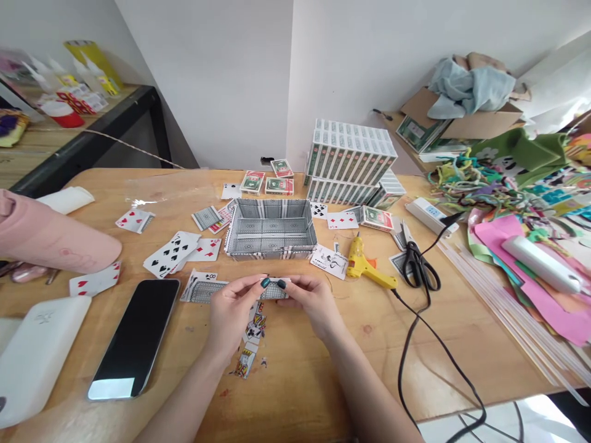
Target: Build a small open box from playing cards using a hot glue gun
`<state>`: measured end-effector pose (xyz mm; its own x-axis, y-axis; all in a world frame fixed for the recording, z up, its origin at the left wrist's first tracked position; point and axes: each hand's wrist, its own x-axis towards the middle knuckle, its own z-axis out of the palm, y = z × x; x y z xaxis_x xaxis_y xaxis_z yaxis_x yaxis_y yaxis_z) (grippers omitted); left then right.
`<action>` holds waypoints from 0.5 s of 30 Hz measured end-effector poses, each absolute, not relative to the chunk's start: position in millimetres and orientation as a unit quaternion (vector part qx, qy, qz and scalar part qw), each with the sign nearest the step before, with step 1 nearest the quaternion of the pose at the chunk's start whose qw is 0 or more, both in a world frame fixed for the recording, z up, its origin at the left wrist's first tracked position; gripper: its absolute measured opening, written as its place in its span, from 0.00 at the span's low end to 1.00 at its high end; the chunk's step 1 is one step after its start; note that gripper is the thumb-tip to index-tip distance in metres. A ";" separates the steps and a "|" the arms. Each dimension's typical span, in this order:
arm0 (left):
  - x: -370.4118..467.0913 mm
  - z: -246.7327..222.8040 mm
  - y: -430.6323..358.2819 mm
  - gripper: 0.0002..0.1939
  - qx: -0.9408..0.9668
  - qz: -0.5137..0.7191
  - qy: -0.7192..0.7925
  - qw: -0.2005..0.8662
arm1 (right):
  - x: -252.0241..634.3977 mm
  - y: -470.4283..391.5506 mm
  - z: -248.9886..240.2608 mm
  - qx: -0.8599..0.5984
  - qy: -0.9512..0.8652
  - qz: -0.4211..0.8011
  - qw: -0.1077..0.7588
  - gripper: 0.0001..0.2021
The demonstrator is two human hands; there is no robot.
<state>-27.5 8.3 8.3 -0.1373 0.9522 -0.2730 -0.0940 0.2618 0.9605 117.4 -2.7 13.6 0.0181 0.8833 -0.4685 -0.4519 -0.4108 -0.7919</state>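
Observation:
Between my hands is a small grey-patterned playing card piece (274, 289). My left hand (237, 307) pinches its left end, and my right hand (314, 301) pinches its right end, thumbs on top. Just beyond them sits an open rectangular box (272, 252) built of grey-backed cards. Cut strips of face cards (253, 332) lie on the table below my hands. A grey-backed card stack (203, 291) is left of my left hand. The yellow glue gun (369, 267) lies to the right of my right hand.
Black scissors (413, 264) and a power strip (429, 215) are at right, with a black cable running forward. Stacked card packs (351, 154) stand behind. A phone (136, 338), a white power bank (41, 357) and a pink cylindrical object (60, 237) occupy the left.

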 end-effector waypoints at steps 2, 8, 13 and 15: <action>-27.7 8.4 8.3 0.10 0.376 0.485 0.579 0.537 | 117.7 -2.3 14.1 -0.508 -0.219 0.667 0.498 0.15; -25.4 10.9 7.7 0.10 0.376 0.485 0.578 0.538 | 116.1 -2.2 12.2 -0.537 -0.242 0.619 0.519 0.11; -23.6 12.1 7.8 0.12 0.373 0.486 0.579 0.539 | 115.8 -2.3 10.7 -0.539 -0.249 0.606 0.530 0.09; -23.1 11.8 7.9 0.12 0.371 0.486 0.582 0.537 | 116.0 -2.3 10.2 -0.536 -0.253 0.606 0.530 0.09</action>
<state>-23.1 7.9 11.8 -0.1485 0.9529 -0.2643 -0.0894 0.2532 0.9633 116.0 -2.3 10.2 0.1377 0.9136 -0.3826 -0.3717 -0.3103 -0.8749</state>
